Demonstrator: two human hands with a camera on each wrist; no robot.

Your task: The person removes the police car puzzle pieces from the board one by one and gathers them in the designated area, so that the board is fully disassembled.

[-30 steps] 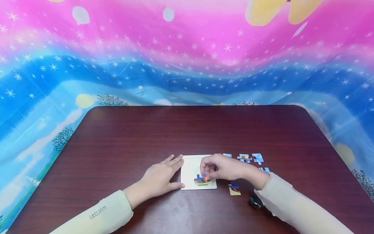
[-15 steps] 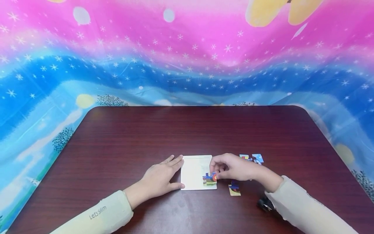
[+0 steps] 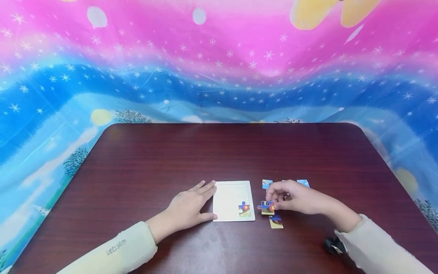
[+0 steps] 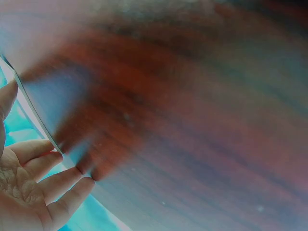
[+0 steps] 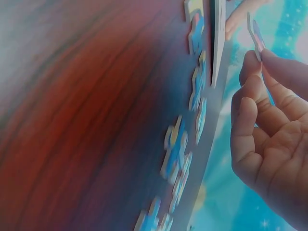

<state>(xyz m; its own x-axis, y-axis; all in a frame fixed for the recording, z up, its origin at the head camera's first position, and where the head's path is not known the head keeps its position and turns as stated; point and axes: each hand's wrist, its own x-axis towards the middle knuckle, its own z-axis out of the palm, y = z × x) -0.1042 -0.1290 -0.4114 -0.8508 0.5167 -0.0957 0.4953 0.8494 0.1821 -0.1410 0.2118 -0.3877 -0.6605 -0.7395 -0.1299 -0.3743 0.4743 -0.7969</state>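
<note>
My left hand [image 3: 189, 207] lies with spread fingers against the left edge of a pale square puzzle tray [image 3: 227, 198]. In the left wrist view the left hand [image 4: 41, 185] shows with its fingers stretched out. One puzzle piece [image 3: 244, 209], blue, red and yellow, sits in the tray's near right corner. Thumb and fingertips of my right hand [image 3: 294, 198] pinch another puzzle piece [image 3: 267, 207] with a similar pattern, just right of the tray. From the right wrist, that pinched piece [image 5: 257, 38] is seen edge-on, raised above the table.
Several loose pieces lie right of the tray, including a yellow-and-blue piece [image 3: 276, 222] and a light blue piece [image 3: 267, 184]; the right hand partly covers others. A small black object [image 3: 333, 245] shows beside the right sleeve. A patterned cloth [image 3: 219, 76] hangs behind the brown table [image 3: 191, 152].
My right hand has moved rightward off the tray, carrying the pinched puzzle piece. The piece in the tray's corner is now uncovered. My left hand has stayed in place.
</note>
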